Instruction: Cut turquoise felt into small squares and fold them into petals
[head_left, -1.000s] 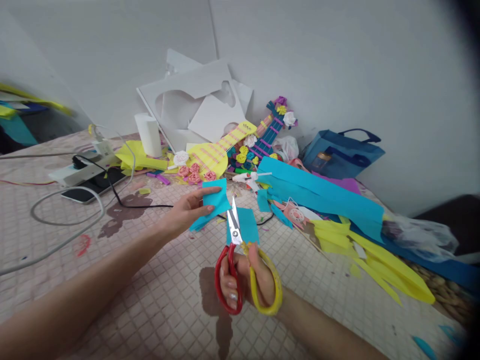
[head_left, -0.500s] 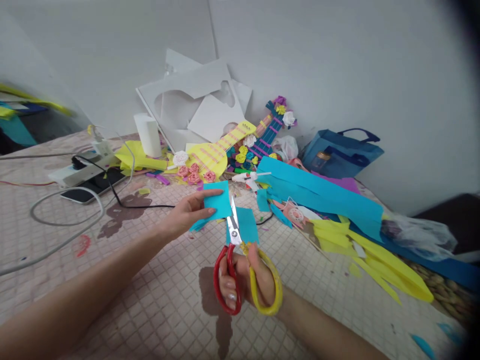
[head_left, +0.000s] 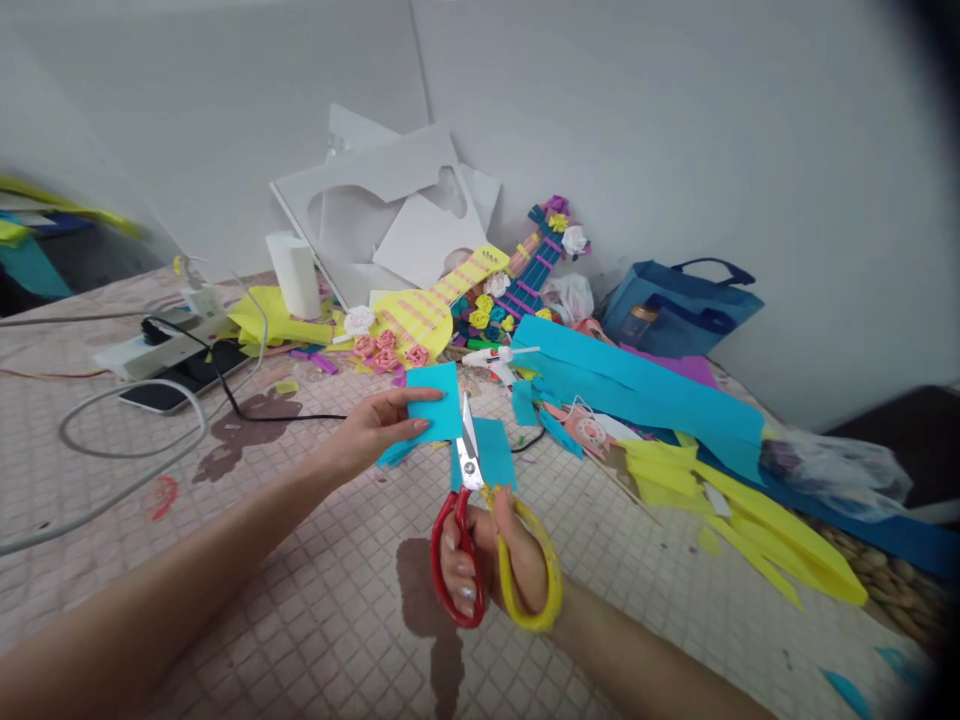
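Between thumb and fingers, my left hand (head_left: 379,425) pinches a small bright blue paper piece (head_left: 435,402). My right hand (head_left: 495,560) grips scissors (head_left: 469,466) with one red and one yellow handle, fingers through the loops. The blades point away from me, and their tips are at the right edge of the held paper. Another blue paper piece (head_left: 495,452) lies on the table behind and right of the blades, partly hidden by them. More blue scraps (head_left: 397,452) lie beneath my left hand.
Behind my hands sit a glue gun (head_left: 491,360), a yellow paper guitar (head_left: 420,315) with pink roses and a blue guitar (head_left: 532,280). A long blue paper strip (head_left: 645,385) and yellow paper (head_left: 750,520) lie to the right. A phone (head_left: 176,385), power strip (head_left: 142,350) and cables occupy the left.
The paper in my left hand has turned slightly more upright, and its right edge has shifted right, overlapping the blade tips. The right hand keeps nearly the same place with the scissors.
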